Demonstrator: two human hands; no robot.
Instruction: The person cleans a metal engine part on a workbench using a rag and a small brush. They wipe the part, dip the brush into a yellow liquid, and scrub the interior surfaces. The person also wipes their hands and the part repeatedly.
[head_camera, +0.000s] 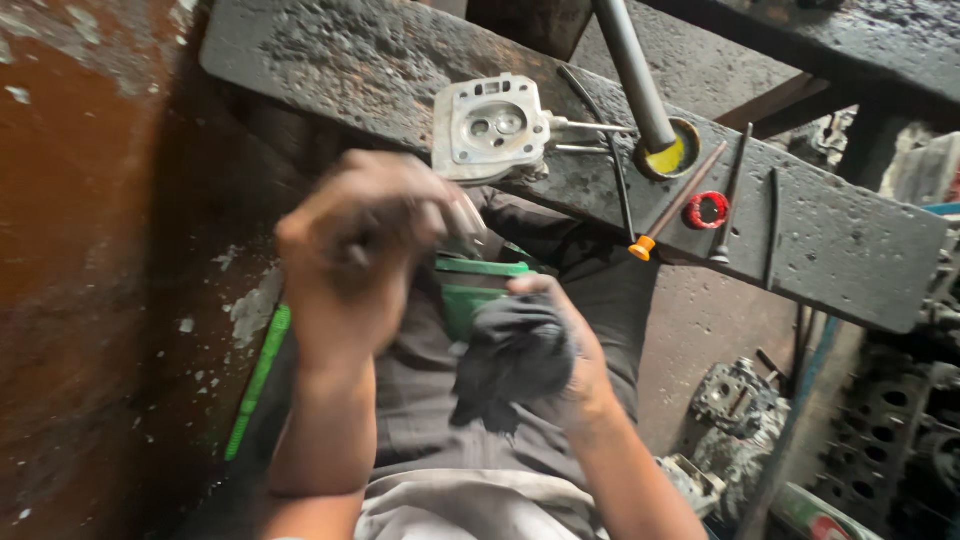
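**Dark rag in the right hand, small part blurred in the left**

Rag (515, 360), dark and bunched, sits in the right hand (560, 365), whose fingers are curled closed around it, just below a green object (478, 285) resting on the person's lap. The left hand (350, 265) is raised just to the left of that green object and is blurred by movement; its fingers look closed around something small and pale at their tips, but the blur hides what it is, so I cannot tell for sure.

To do this wiping well, as I judge it, the rag should stay tightly wadded so that a firm fold meets the part, and the left hand should hold the piece steady over the lap, close to the green object.

Beyond the green object, further from the person, a grimy tabletop (850, 250) carries a grey metal cylinder head (490, 127). To the right of that head lie a rod with an orange tip (680, 203), a red ring (708, 210) and a small yellow-filled cup (668, 152) with a grey bar standing in it. Engine parts (735, 395) lie on the floor, lower right of the green object.
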